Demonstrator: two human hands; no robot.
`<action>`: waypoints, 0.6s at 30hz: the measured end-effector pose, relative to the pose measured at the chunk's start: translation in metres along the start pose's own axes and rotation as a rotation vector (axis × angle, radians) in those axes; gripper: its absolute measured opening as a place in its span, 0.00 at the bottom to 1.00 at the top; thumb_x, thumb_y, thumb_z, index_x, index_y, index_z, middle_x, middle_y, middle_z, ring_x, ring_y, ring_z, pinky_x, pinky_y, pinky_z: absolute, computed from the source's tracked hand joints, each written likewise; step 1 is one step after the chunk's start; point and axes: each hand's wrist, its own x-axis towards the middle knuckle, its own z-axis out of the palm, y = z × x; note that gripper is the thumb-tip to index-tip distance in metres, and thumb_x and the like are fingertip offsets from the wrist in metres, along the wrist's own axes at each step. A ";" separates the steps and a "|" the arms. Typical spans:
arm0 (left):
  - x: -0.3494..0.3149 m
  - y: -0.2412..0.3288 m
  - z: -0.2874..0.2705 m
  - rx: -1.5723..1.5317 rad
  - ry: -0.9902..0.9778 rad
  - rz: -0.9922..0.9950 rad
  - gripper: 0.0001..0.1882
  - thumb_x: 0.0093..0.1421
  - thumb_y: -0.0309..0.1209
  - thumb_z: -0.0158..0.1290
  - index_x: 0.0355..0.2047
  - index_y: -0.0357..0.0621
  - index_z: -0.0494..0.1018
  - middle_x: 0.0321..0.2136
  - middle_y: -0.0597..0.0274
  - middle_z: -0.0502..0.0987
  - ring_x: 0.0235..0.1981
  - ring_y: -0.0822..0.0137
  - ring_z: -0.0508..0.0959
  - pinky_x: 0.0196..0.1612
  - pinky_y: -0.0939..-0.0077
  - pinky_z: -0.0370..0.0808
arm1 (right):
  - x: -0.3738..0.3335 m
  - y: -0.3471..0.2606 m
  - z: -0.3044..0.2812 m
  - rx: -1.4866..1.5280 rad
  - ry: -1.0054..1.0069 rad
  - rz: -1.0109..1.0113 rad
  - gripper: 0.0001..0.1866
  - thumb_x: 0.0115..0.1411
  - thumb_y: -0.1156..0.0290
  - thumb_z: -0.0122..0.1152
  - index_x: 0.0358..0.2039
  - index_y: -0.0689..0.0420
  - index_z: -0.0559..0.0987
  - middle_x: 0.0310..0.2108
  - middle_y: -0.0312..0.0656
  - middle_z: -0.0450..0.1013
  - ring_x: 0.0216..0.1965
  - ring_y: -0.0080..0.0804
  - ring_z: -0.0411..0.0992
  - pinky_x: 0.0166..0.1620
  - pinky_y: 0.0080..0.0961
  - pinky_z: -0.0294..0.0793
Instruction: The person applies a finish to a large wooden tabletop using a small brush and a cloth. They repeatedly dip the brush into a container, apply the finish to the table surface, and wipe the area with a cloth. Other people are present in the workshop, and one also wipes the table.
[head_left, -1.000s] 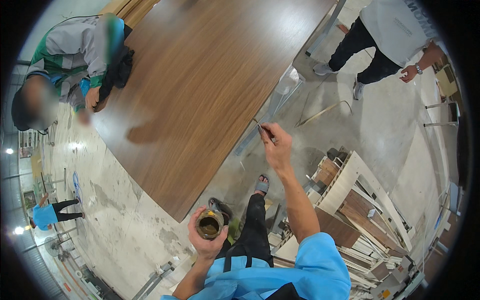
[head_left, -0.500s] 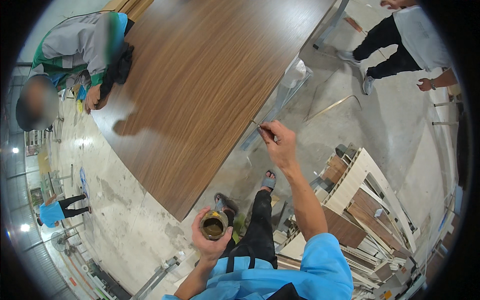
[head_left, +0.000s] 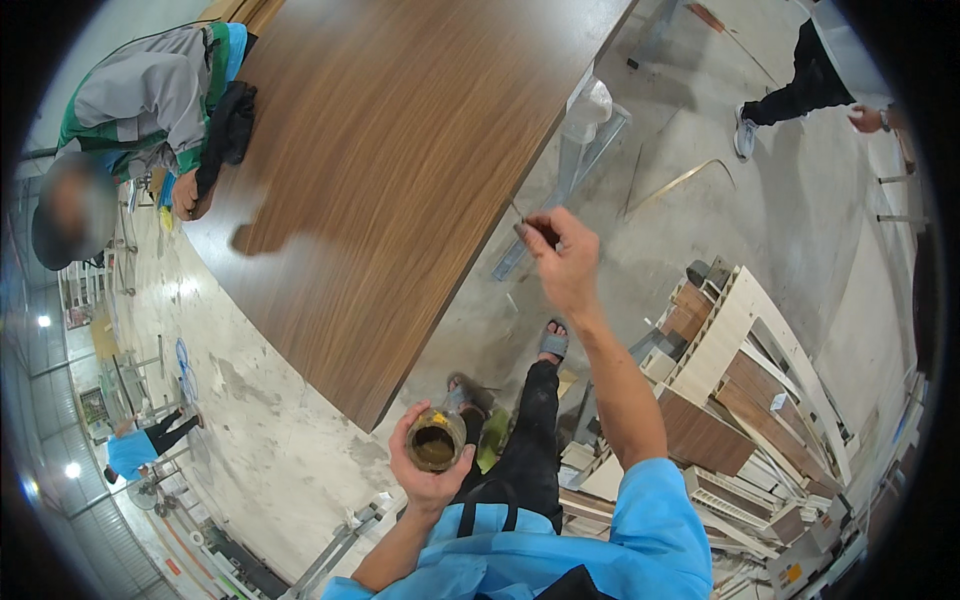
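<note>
Brush (head_left: 527, 222) pinched in right hand (head_left: 568, 265) fingers points upper left, tip at wooden surface (head_left: 380, 170) edge; left hand (head_left: 425, 470) wraps open jar (head_left: 434, 441) at lower centre.

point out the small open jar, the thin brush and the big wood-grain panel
small open round jar of brownish liquid (head_left: 434, 441), head view, on its open mouth, held in the left hand
thin dark brush (head_left: 532, 226), head view, on its handle at the right hand's fingertips
large brown wood-grain panel (head_left: 390, 150), head view, on its bare top face
</note>
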 end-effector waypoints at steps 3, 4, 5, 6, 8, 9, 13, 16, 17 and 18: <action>0.000 -0.004 -0.005 -0.026 -0.007 0.050 0.45 0.44 0.27 0.70 0.59 0.33 0.58 0.55 0.41 0.69 0.58 0.51 0.71 0.61 0.59 0.68 | -0.007 -0.002 0.006 -0.046 -0.059 -0.072 0.06 0.55 0.76 0.68 0.32 0.60 0.80 0.27 0.44 0.75 0.26 0.37 0.73 0.31 0.28 0.71; 0.000 -0.006 -0.007 -0.024 -0.011 0.043 0.45 0.44 0.27 0.70 0.59 0.34 0.58 0.55 0.41 0.69 0.58 0.51 0.71 0.61 0.59 0.68 | -0.016 -0.005 0.010 -0.057 -0.114 -0.131 0.05 0.55 0.77 0.67 0.32 0.60 0.80 0.27 0.44 0.74 0.26 0.37 0.73 0.31 0.28 0.71; 0.000 -0.007 -0.010 -0.023 -0.014 0.035 0.45 0.44 0.27 0.70 0.60 0.34 0.58 0.55 0.41 0.69 0.58 0.51 0.70 0.61 0.59 0.68 | -0.026 -0.008 0.013 -0.068 -0.170 -0.189 0.05 0.55 0.77 0.67 0.32 0.60 0.80 0.27 0.45 0.74 0.26 0.37 0.73 0.31 0.27 0.71; -0.001 -0.008 -0.013 -0.035 -0.009 0.022 0.45 0.45 0.27 0.70 0.60 0.34 0.58 0.55 0.41 0.69 0.59 0.51 0.70 0.61 0.59 0.68 | -0.033 -0.010 0.015 -0.036 -0.188 -0.170 0.05 0.56 0.77 0.66 0.33 0.61 0.80 0.26 0.45 0.74 0.26 0.37 0.73 0.31 0.28 0.71; -0.003 -0.010 -0.020 -0.002 -0.019 0.025 0.45 0.45 0.27 0.70 0.60 0.35 0.58 0.55 0.41 0.69 0.59 0.51 0.70 0.61 0.59 0.68 | -0.043 -0.011 0.019 0.035 -0.249 -0.133 0.04 0.57 0.77 0.65 0.33 0.61 0.80 0.26 0.45 0.74 0.26 0.38 0.73 0.31 0.29 0.71; -0.003 -0.011 -0.023 -0.005 -0.014 0.031 0.45 0.45 0.27 0.70 0.60 0.35 0.58 0.55 0.41 0.69 0.59 0.50 0.70 0.61 0.59 0.68 | -0.043 -0.010 0.019 0.029 -0.169 -0.091 0.04 0.57 0.77 0.64 0.33 0.61 0.80 0.26 0.45 0.74 0.26 0.38 0.73 0.32 0.30 0.71; -0.005 -0.015 -0.036 -0.006 -0.024 0.046 0.45 0.45 0.27 0.70 0.60 0.36 0.57 0.55 0.42 0.69 0.59 0.51 0.70 0.62 0.59 0.67 | -0.039 -0.005 0.024 -0.016 -0.058 -0.014 0.04 0.58 0.77 0.62 0.34 0.61 0.79 0.27 0.46 0.74 0.26 0.41 0.73 0.32 0.32 0.72; -0.006 -0.018 -0.042 0.002 -0.028 0.056 0.45 0.45 0.26 0.70 0.60 0.36 0.57 0.55 0.42 0.69 0.59 0.51 0.70 0.62 0.59 0.67 | -0.054 -0.010 0.036 -0.067 -0.147 -0.107 0.04 0.59 0.77 0.62 0.35 0.61 0.80 0.28 0.47 0.75 0.26 0.40 0.73 0.31 0.30 0.71; -0.006 -0.019 -0.044 -0.006 -0.027 0.059 0.45 0.46 0.26 0.69 0.61 0.36 0.57 0.55 0.41 0.69 0.59 0.51 0.70 0.62 0.59 0.67 | -0.063 -0.013 0.039 -0.081 -0.188 -0.155 0.04 0.59 0.77 0.62 0.35 0.61 0.80 0.28 0.47 0.75 0.26 0.39 0.73 0.31 0.29 0.71; -0.007 -0.020 -0.046 -0.014 -0.022 0.064 0.44 0.46 0.26 0.69 0.61 0.36 0.57 0.56 0.41 0.68 0.59 0.51 0.70 0.62 0.58 0.67 | -0.070 -0.016 0.041 -0.050 -0.198 -0.140 0.04 0.59 0.76 0.62 0.35 0.61 0.80 0.28 0.47 0.75 0.26 0.40 0.73 0.31 0.29 0.71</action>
